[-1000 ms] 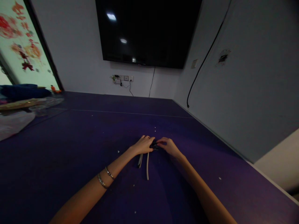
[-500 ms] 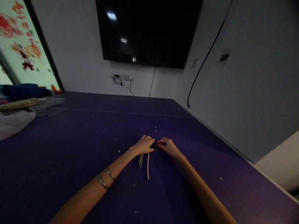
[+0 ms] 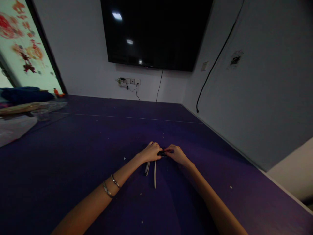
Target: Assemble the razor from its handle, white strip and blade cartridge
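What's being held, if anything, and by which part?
A small black object, apparently: the left hand covers its left end, and fingertips of the right hand meet its right end. Exact grips are hidden.

Home use, probably a living room, is indicated. A large television [image 3: 157,32] is mounted on the wall [image 3: 80,58] above wired sockets [image 3: 132,81]; a pale panel [image 3: 18,36] is decorated with red designs; dark blue fabric [image 3: 26,94] is heaped nearby.

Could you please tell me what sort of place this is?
Probably a room in a home, though not certain: a large television hangs on the wall above sockets, and a pale panel with red decorations stands at the left.
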`<state>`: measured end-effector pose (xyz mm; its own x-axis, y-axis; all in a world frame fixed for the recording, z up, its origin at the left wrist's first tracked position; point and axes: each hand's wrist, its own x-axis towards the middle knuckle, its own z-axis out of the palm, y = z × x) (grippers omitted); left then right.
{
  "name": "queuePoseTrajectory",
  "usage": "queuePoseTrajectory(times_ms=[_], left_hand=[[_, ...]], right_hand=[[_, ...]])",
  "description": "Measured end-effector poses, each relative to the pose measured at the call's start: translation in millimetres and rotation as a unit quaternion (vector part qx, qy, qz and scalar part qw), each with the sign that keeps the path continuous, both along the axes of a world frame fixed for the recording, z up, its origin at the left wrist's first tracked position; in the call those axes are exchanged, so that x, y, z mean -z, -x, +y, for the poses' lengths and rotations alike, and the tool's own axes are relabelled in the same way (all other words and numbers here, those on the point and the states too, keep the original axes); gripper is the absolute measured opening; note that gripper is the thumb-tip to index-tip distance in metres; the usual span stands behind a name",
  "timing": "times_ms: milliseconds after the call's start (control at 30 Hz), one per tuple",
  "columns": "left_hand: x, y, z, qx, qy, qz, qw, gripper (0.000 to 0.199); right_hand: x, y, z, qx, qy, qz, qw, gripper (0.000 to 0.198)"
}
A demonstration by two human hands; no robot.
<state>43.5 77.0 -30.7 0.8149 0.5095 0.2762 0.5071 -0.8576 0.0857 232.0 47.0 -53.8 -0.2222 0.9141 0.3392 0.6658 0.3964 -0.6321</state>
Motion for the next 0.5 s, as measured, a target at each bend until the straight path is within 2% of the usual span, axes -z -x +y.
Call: queuePoseTrajectory(times_ms=[500], left_hand=[[3.5, 0.1, 3.1, 0.005, 0.002, -0.004, 1.000, 0.014]], right_hand=[[3.6, -1.5, 1.6, 0.005, 0.000, 0.023, 1.000, 0.015]])
